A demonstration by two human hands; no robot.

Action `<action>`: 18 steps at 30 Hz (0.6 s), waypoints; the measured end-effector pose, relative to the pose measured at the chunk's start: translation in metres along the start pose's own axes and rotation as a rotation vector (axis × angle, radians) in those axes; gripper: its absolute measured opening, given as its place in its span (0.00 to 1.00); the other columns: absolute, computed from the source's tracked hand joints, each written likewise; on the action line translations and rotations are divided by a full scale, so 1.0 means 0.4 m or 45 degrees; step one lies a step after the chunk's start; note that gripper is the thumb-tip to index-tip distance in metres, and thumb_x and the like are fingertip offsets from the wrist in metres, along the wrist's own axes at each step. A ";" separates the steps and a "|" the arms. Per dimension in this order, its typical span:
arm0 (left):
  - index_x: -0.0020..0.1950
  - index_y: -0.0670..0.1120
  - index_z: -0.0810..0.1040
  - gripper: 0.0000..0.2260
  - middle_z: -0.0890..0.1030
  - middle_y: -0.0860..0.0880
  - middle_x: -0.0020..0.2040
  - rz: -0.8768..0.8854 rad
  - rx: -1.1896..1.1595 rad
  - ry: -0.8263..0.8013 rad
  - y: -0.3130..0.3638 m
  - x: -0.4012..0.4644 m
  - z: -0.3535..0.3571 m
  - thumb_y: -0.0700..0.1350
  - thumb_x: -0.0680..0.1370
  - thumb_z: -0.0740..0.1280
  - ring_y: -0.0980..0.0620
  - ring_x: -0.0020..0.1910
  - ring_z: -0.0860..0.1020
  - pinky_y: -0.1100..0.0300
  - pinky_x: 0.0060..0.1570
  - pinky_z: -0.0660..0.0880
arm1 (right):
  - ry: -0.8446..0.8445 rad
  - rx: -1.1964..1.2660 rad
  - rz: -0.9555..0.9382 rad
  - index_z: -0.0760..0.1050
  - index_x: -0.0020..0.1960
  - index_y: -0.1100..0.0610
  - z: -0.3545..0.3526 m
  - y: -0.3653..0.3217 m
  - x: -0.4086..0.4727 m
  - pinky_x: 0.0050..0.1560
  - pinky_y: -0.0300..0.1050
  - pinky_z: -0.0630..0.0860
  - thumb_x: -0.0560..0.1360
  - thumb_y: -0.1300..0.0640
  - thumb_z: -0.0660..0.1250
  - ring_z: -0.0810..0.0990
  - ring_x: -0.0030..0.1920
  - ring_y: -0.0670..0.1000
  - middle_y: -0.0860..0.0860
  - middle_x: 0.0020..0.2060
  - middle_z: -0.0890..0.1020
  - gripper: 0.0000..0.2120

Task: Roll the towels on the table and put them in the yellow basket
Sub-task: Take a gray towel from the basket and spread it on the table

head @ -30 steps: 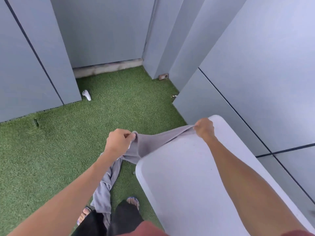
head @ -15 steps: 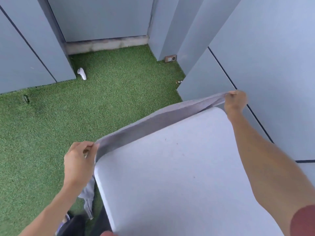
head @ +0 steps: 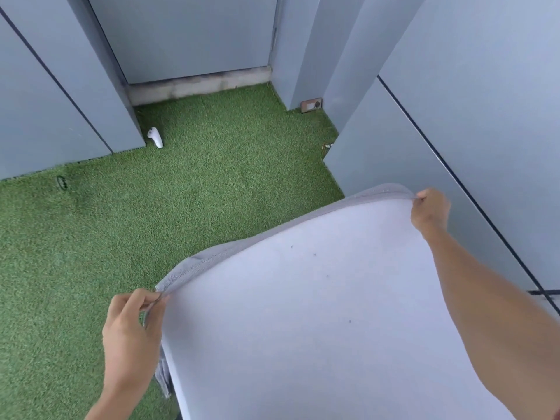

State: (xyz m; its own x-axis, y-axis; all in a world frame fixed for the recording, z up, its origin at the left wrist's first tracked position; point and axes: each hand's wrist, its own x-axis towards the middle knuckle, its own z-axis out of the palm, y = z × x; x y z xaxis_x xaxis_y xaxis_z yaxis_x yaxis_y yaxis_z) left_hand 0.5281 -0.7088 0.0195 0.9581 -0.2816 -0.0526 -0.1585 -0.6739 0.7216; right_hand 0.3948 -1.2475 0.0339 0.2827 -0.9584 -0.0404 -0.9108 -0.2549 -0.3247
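The left hand (head: pixel 133 334) pinches one corner of the grey towel (head: pixel 272 234); the right hand (head: pixel 430 212) grips the other corner — between them the towel's edge lies stretched along the far end of the white table (head: pixel 318 328). Beyond the hands lies green turf (head: pixel 197 192).

I've drawn the grey terry towel (head: pixel 272 241) from a bunched droop into a taut band along the white table's (head: pixel 318 328) far edge, hands spread to its corners.
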 end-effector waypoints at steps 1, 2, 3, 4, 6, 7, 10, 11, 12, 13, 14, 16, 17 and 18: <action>0.42 0.50 0.75 0.05 0.74 0.47 0.44 -0.012 -0.001 0.003 0.001 -0.011 0.001 0.41 0.76 0.69 0.61 0.44 0.72 0.61 0.40 0.65 | 0.009 0.029 0.037 0.74 0.40 0.66 -0.003 0.018 -0.010 0.40 0.44 0.64 0.75 0.69 0.57 0.74 0.43 0.67 0.68 0.40 0.76 0.09; 0.42 0.49 0.75 0.06 0.74 0.47 0.44 -0.022 0.003 0.010 -0.001 -0.024 0.003 0.40 0.76 0.69 0.58 0.42 0.72 0.61 0.40 0.65 | 0.019 0.060 0.053 0.75 0.45 0.66 -0.005 0.037 -0.023 0.41 0.44 0.64 0.76 0.68 0.56 0.76 0.45 0.63 0.64 0.43 0.77 0.09; 0.42 0.49 0.75 0.06 0.74 0.46 0.43 -0.034 0.006 0.020 -0.006 -0.037 0.004 0.40 0.76 0.69 0.56 0.42 0.72 0.60 0.41 0.65 | 0.021 0.073 0.070 0.75 0.48 0.65 -0.011 0.053 -0.040 0.43 0.44 0.65 0.76 0.67 0.55 0.75 0.45 0.61 0.62 0.45 0.76 0.09; 0.42 0.48 0.75 0.06 0.74 0.46 0.43 -0.052 0.002 0.029 -0.011 -0.052 0.005 0.39 0.76 0.69 0.56 0.41 0.72 0.60 0.41 0.65 | 0.019 0.083 0.095 0.74 0.51 0.63 -0.016 0.073 -0.055 0.44 0.45 0.65 0.77 0.66 0.55 0.74 0.47 0.59 0.62 0.47 0.75 0.10; 0.41 0.47 0.75 0.06 0.75 0.46 0.41 -0.086 -0.019 0.055 -0.019 -0.092 0.010 0.39 0.76 0.69 0.60 0.42 0.72 0.62 0.40 0.65 | 0.009 0.082 0.154 0.73 0.56 0.60 -0.032 0.114 -0.087 0.46 0.46 0.67 0.78 0.63 0.55 0.75 0.51 0.61 0.63 0.53 0.76 0.11; 0.41 0.47 0.75 0.06 0.75 0.46 0.41 -0.093 -0.029 0.072 -0.021 -0.113 0.012 0.39 0.75 0.70 0.62 0.43 0.72 0.65 0.40 0.65 | 0.002 0.071 0.174 0.73 0.57 0.59 -0.042 0.134 -0.104 0.46 0.47 0.67 0.79 0.62 0.55 0.76 0.53 0.62 0.63 0.54 0.76 0.11; 0.39 0.47 0.74 0.07 0.75 0.45 0.41 -0.103 -0.084 0.109 -0.021 -0.186 0.023 0.40 0.75 0.70 0.65 0.43 0.73 0.66 0.41 0.67 | -0.011 0.060 0.218 0.72 0.57 0.57 -0.067 0.214 -0.146 0.47 0.49 0.69 0.79 0.61 0.56 0.76 0.54 0.62 0.62 0.55 0.77 0.10; 0.39 0.48 0.73 0.08 0.75 0.46 0.41 -0.119 -0.105 0.108 -0.021 -0.213 0.026 0.41 0.75 0.70 0.65 0.43 0.73 0.62 0.42 0.68 | -0.009 0.074 0.221 0.72 0.57 0.57 -0.074 0.241 -0.162 0.48 0.49 0.69 0.79 0.61 0.56 0.76 0.55 0.62 0.62 0.55 0.77 0.10; 0.38 0.48 0.73 0.08 0.75 0.46 0.41 -0.129 -0.120 0.103 -0.026 -0.241 0.029 0.41 0.75 0.70 0.65 0.43 0.73 0.61 0.41 0.67 | -0.003 0.088 0.225 0.73 0.57 0.58 -0.081 0.270 -0.177 0.48 0.50 0.70 0.79 0.61 0.56 0.76 0.55 0.62 0.61 0.55 0.77 0.10; 0.38 0.48 0.73 0.08 0.75 0.46 0.40 -0.127 -0.126 0.102 -0.032 -0.272 0.034 0.42 0.75 0.70 0.65 0.43 0.73 0.61 0.42 0.68 | 0.002 0.102 0.228 0.73 0.57 0.58 -0.087 0.299 -0.192 0.49 0.50 0.71 0.79 0.62 0.56 0.76 0.55 0.62 0.61 0.54 0.77 0.10; 0.38 0.48 0.73 0.09 0.75 0.47 0.40 -0.120 -0.127 0.105 -0.035 -0.305 0.038 0.42 0.75 0.71 0.64 0.43 0.74 0.64 0.41 0.67 | 0.002 0.123 0.233 0.74 0.56 0.58 -0.093 0.334 -0.203 0.48 0.50 0.71 0.78 0.61 0.57 0.76 0.53 0.62 0.60 0.52 0.78 0.10; 0.38 0.48 0.73 0.09 0.76 0.48 0.39 -0.111 -0.125 0.119 -0.035 -0.369 0.043 0.42 0.74 0.71 0.64 0.42 0.74 0.71 0.39 0.66 | -0.011 0.142 0.242 0.75 0.55 0.60 -0.104 0.404 -0.227 0.45 0.48 0.71 0.77 0.61 0.57 0.76 0.48 0.60 0.59 0.48 0.79 0.10; 0.38 0.48 0.73 0.09 0.76 0.48 0.39 -0.101 -0.125 0.127 -0.036 -0.404 0.045 0.41 0.74 0.71 0.65 0.41 0.74 0.73 0.40 0.66 | -0.013 0.133 0.239 0.75 0.54 0.60 -0.112 0.435 -0.244 0.43 0.47 0.71 0.77 0.62 0.57 0.76 0.45 0.59 0.58 0.45 0.79 0.10; 0.37 0.48 0.73 0.09 0.76 0.49 0.38 -0.094 -0.125 0.132 -0.037 -0.443 0.048 0.41 0.74 0.71 0.66 0.41 0.74 0.75 0.41 0.65 | -0.006 0.126 0.238 0.76 0.53 0.61 -0.120 0.466 -0.260 0.42 0.46 0.71 0.76 0.62 0.57 0.76 0.44 0.59 0.58 0.43 0.78 0.10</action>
State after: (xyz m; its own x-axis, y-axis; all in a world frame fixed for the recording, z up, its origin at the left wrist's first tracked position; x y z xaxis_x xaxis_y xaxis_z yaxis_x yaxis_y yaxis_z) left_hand 0.3561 -0.6619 0.0048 0.9865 -0.1585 -0.0402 -0.0675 -0.6188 0.7826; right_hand 0.1811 -1.2016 0.0227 0.1130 -0.9872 -0.1129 -0.9137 -0.0586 -0.4021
